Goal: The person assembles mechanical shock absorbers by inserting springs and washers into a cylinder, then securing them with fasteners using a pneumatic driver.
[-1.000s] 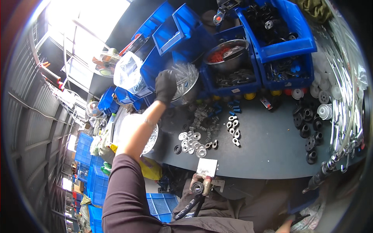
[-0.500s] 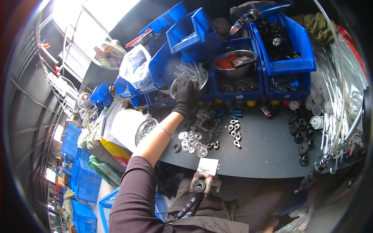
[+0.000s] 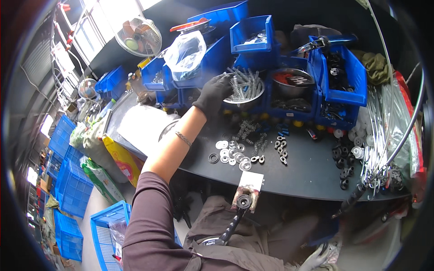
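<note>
My left hand [image 3: 214, 95], in a black glove, is raised at the left rim of a round metal bowl [image 3: 250, 100] with many coil springs [image 3: 244, 84]. Its fingers look stretched toward the springs, and I make out nothing held. At the lower edge a pale, glove-like shape [image 3: 315, 258] seems to be my right hand; its fingers are too blurred to read. Below the bowl lie loose springs [image 3: 247, 131], pale and metal rings [image 3: 232, 153] and small metal eyelet fittings [image 3: 281, 149]. A small fixture with a white plate [image 3: 250, 181] juts from the table's front edge, a dark ring [image 3: 244, 201] on it.
Blue bins [image 3: 346, 90] with small parts line the back. A bowl with red pieces [image 3: 293, 77] stands right of the springs. Black fittings [image 3: 344, 158] and a bundle of thin rods [image 3: 371, 135] lie at right. A paper sheet [image 3: 145, 126] is at left.
My left hand has come away from the middle of the spring bowl to its left rim, uncovering more springs. The whole view has shifted, and the pale shape at the lower edge shows more.
</note>
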### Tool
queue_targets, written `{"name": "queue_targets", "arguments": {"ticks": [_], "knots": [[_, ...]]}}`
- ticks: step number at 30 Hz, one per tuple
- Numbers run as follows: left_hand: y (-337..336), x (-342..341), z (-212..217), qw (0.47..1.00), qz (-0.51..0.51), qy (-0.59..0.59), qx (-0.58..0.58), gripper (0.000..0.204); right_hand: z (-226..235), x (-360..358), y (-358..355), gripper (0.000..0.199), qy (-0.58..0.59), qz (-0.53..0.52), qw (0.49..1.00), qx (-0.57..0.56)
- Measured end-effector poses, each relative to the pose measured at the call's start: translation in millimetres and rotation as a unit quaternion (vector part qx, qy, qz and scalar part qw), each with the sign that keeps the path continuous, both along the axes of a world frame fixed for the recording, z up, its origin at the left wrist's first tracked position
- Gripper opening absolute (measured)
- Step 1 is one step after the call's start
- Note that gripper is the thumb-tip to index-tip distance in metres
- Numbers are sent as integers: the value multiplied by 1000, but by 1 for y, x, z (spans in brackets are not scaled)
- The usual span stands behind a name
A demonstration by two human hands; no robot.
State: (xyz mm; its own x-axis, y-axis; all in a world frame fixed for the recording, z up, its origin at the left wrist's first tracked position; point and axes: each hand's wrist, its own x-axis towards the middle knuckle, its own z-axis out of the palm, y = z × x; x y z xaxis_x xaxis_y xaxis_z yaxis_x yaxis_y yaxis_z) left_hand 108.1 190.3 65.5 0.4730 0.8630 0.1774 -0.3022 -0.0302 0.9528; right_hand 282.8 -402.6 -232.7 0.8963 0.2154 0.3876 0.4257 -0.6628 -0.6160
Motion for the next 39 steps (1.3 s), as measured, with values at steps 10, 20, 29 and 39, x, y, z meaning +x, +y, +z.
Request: {"name": "queue_targets", "arguments": {"ticks": [10, 20, 29, 39], "knots": [[-104, -10, -37, 942, -291, -75, -147, 29, 207, -51, 246, 30, 433, 532, 689, 234], [-175, -52, -87, 991, -128, -34, -24, 28, 209, -85, 300, 19, 557, 466, 647, 231], [-211, -99, -98, 972, -144, 141, 124, 20, 195, -40, 279, 19, 428, 328, 777, 324], [-228, -98, -115, 890, -107, 260, 358, 32, 174, -52, 271, 21, 485, 317, 752, 315]]}}
